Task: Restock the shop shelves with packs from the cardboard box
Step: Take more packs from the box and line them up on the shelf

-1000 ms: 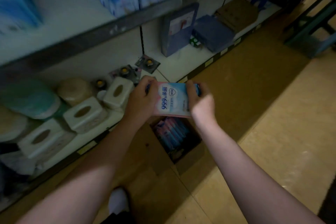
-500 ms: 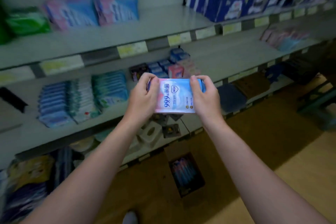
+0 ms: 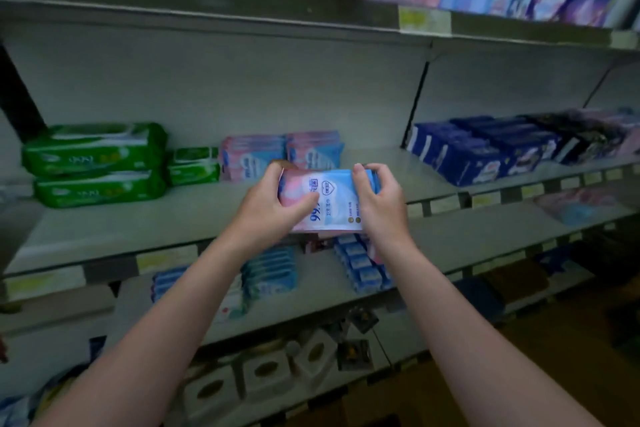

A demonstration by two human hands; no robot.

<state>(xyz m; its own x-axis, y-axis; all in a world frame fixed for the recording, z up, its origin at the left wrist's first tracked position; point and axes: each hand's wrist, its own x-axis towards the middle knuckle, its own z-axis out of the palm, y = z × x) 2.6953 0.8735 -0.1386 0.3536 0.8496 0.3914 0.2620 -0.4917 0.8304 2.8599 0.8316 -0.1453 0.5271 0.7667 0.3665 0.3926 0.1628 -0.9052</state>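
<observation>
Left hand and right hand, each clamped on one side edge of pink-and-blue pack, centre frame, over front of middle shelf. Printed face toward camera; long axis near-to-far, lettering sideways. Directly behind: two matching bundles standing at shelf back. Left of frame: four green packs, two stacks of two. Right: navy packs, count unclear.
</observation>
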